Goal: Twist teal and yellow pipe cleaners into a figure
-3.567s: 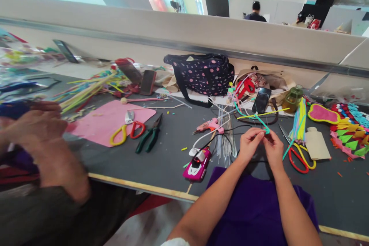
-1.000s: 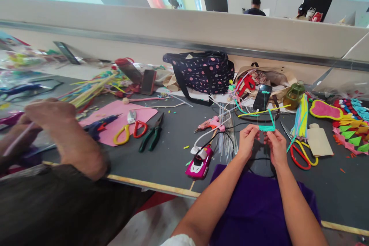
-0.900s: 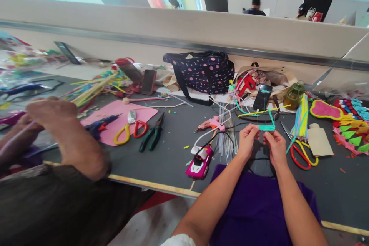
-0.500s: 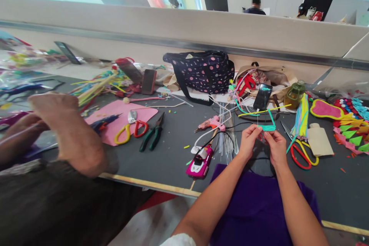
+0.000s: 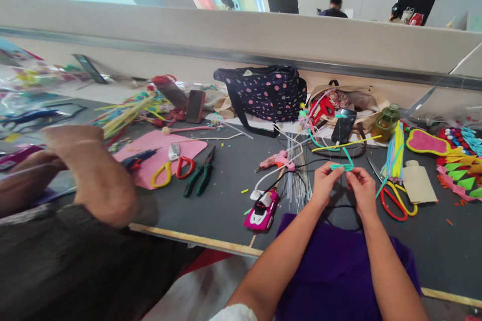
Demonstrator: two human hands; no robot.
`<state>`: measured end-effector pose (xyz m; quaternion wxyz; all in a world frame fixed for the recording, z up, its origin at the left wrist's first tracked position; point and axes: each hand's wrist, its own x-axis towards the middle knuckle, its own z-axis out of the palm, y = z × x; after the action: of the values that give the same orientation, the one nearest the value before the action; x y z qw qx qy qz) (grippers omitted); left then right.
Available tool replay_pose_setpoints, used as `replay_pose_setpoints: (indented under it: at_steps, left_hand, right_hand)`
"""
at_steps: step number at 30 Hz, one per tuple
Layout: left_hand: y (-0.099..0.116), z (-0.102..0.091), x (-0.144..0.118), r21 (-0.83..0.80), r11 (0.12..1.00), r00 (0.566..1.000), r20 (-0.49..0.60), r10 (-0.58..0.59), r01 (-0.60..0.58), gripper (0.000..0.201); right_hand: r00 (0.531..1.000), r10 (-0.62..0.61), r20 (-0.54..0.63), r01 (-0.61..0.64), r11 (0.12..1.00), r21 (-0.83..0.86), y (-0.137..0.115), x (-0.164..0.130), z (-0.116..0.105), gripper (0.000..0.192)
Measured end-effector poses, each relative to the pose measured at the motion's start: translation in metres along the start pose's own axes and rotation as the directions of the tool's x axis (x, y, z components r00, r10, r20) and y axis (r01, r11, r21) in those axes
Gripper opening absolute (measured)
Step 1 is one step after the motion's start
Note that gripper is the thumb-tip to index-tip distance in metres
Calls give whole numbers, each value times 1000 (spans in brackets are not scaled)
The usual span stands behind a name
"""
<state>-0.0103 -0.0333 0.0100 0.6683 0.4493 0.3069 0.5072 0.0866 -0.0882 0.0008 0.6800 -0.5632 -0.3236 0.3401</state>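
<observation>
A teal pipe cleaner (image 5: 348,166), bent into a flat folded strip with one end sticking up, is held between my two hands. My left hand (image 5: 324,183) pinches its left part between thumb and fingers. My right hand (image 5: 363,191) is closed at the right end, fingertips pressed together. Just beyond lies a yellow pipe cleaner (image 5: 346,144) near a dark phone (image 5: 344,126). Right of my hands are red-and-yellow scissors (image 5: 399,200) and a bundle of pastel pipe cleaners (image 5: 395,155). Purple cloth (image 5: 339,271) lies beneath my forearms.
To the left are a pink glue gun (image 5: 277,160), a magenta power strip (image 5: 262,213) with cords, green-handled pliers (image 5: 200,175) and more scissors (image 5: 172,168). A dotted bag (image 5: 267,93) stands at the back. A co-worker's arm (image 5: 101,175) reaches across the far left.
The folded teal pipe cleaner has shifted slightly left and its strip looks turned and narrower. My right fingers have moved a little apart from my left ones.
</observation>
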Motion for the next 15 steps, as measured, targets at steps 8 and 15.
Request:
replay_pose_setpoints:
  at_steps: [8,15]
  left_hand:
    - [0,2,-2,2,999,999,30,-35,35,21]
    - [1,3,-3,6,999,996,80,-46,46,25]
  right_hand:
    - [985,-85,-148,92,995,38,-2,4,-6,28]
    - [984,-86,-158,94,994,48,-3,4,-7,25]
